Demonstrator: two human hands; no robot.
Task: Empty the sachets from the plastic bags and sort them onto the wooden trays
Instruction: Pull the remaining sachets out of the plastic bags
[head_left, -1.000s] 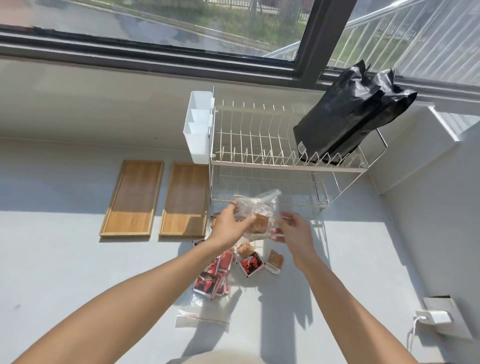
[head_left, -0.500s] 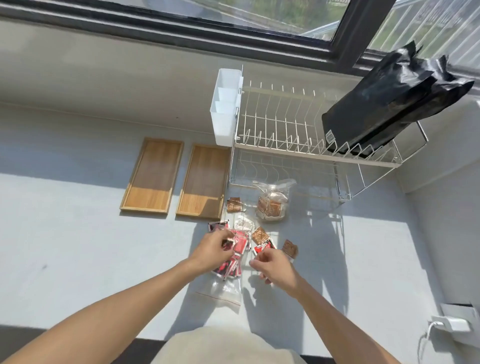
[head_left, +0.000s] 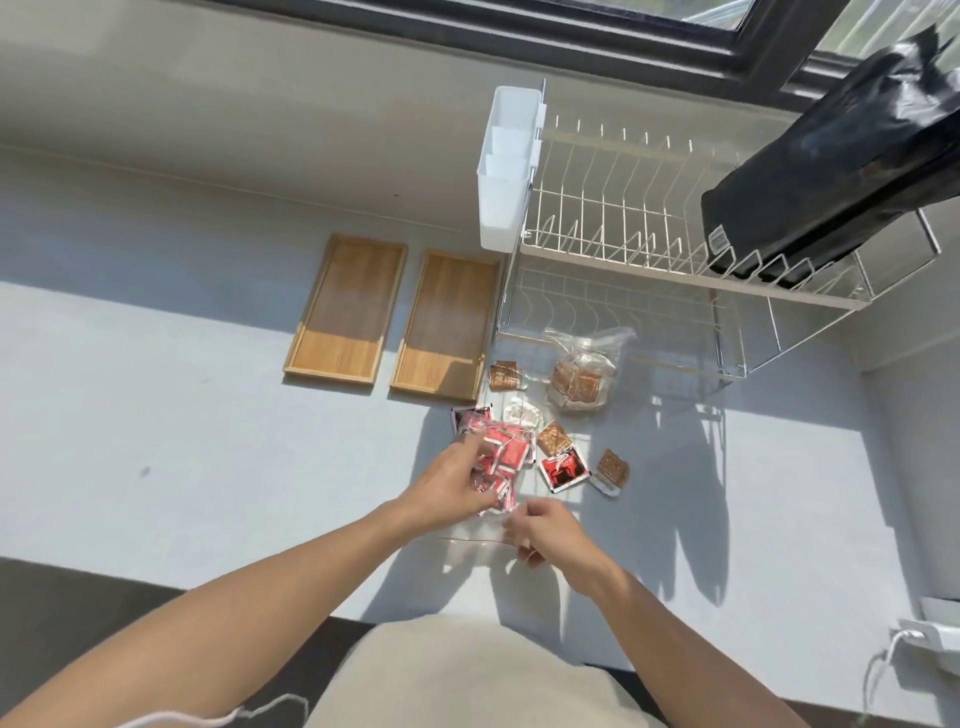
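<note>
Two empty wooden trays, the left tray (head_left: 345, 309) and the right tray (head_left: 445, 325), lie side by side on the grey counter. A clear plastic bag with brown sachets (head_left: 582, 376) stands in front of the dish rack. Red sachets (head_left: 506, 454) lie in a pile with loose brown sachets (head_left: 553, 438) around them. My left hand (head_left: 452, 486) rests on the red pile, fingers curled over it. My right hand (head_left: 545, 532) pinches the edge of a flat clear plastic bag (head_left: 475, 540) lying just in front of the pile.
A white two-tier wire dish rack (head_left: 649, 265) stands at the back right with a white cutlery holder (head_left: 506, 166) on its left end and a black bag (head_left: 841, 156) on top. A white charger and cable (head_left: 930, 634) lie at the far right.
The bag of brown sachets left my hands and now stands by the rack. Both hands dropped toward me, the left onto the red pile, the right onto the flat clear bag.
</note>
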